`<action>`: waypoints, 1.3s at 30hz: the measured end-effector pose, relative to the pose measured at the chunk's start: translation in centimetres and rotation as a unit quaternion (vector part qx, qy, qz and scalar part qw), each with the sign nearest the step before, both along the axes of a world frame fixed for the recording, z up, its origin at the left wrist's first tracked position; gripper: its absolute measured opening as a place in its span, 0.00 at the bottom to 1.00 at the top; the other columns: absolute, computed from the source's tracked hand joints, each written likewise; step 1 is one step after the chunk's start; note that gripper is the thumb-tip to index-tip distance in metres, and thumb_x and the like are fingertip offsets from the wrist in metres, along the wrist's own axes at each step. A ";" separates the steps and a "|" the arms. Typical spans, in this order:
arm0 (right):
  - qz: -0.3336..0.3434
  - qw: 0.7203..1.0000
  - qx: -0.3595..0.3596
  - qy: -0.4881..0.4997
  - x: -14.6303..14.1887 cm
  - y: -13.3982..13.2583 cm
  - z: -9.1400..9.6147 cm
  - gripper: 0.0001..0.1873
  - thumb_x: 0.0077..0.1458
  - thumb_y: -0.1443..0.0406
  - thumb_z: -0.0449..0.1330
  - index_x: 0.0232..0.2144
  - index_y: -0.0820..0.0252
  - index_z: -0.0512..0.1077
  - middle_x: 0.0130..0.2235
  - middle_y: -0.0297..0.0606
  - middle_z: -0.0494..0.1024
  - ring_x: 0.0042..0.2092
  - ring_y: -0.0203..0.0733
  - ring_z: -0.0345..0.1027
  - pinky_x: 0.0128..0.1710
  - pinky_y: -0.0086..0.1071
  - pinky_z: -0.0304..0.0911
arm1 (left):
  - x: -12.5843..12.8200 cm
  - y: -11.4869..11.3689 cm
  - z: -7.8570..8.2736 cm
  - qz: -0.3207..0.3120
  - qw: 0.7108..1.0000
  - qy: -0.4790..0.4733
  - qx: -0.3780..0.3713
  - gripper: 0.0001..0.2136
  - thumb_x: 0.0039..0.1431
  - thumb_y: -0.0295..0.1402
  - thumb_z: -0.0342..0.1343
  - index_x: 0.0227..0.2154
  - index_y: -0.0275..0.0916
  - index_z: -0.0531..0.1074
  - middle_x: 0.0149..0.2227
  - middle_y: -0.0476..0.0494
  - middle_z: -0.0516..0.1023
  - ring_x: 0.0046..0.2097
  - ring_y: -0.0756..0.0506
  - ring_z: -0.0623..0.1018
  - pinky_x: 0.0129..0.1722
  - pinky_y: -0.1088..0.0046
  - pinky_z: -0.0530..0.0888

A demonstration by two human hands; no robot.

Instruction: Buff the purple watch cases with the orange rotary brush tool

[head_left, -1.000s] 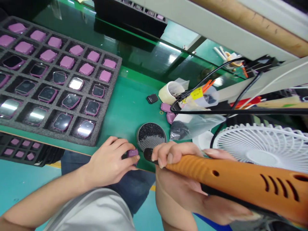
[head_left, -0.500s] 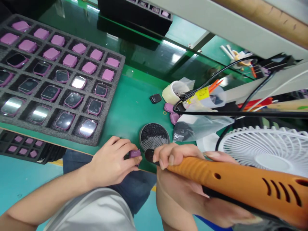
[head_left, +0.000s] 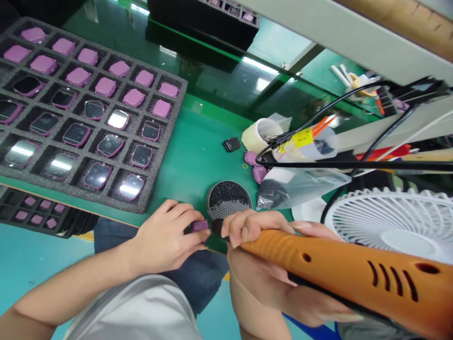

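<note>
My left hand (head_left: 173,236) is closed at the table's front edge, gripping a small purple watch case (head_left: 199,226) between thumb and fingers. In my right hand (head_left: 262,231) is an orange power tool (head_left: 318,255) that looks like an electric screwdriver. Its dark nose (head_left: 218,228) points left at the watch case, close beside it. Whether the tip touches the case is hidden. Just behind the nose stands a round tin (head_left: 229,200) with a perforated surface and many tiny dark pieces on it.
A grey foam tray (head_left: 155,179) at the left holds several purple watch cases, some showing dark screens. Right of it lie a small black part (head_left: 231,144), loose purple cases (head_left: 259,174) and a plastic bag (head_left: 300,186). A white fan (head_left: 389,226) and black cable (head_left: 354,165) occupy the right.
The orange tool and my right hand have shifted slightly left, bringing the nose nearer the watch case. My left hand keeps its grip. The whole view has shifted slightly.
</note>
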State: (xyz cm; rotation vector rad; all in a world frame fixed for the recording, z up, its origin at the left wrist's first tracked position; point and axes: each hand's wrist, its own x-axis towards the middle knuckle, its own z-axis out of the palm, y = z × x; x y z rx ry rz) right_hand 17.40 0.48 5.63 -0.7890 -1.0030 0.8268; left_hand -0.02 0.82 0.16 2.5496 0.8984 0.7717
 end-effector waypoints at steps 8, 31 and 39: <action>0.082 0.996 -0.012 -0.023 1.0 0.2 0.6 0.26 0.67 0.38 0.60 0.53 0.47 0.78 0.33 0.35 0.78 0.30 0.43 0.70 0.28 0.43 0.71 | 0.1 -0.2 -0.2 0.008 1.000 -0.004 0.002 0.09 0.75 0.41 0.63 0.51 0.45 0.81 0.52 0.42 0.83 0.54 0.38 0.78 0.51 0.55 0.69; -0.049 0.999 0.016 0.014 2.1 1.7 -0.8 0.27 0.65 0.35 0.57 0.50 0.46 0.74 0.30 0.27 0.76 0.21 0.38 0.60 0.20 0.34 0.65 | -0.2 -0.1 0.2 0.002 1.000 0.028 -0.003 0.07 0.75 0.36 0.61 0.50 0.40 0.77 0.54 0.39 0.82 0.57 0.37 0.78 0.55 0.54 0.72; -0.030 0.999 0.008 0.020 2.6 1.6 -1.0 0.27 0.64 0.36 0.59 0.50 0.45 0.74 0.30 0.28 0.77 0.22 0.38 0.62 0.22 0.35 0.66 | -0.5 0.1 0.7 -0.032 0.999 0.013 -0.036 0.10 0.75 0.28 0.56 0.54 0.39 0.76 0.59 0.40 0.82 0.60 0.38 0.78 0.58 0.53 0.70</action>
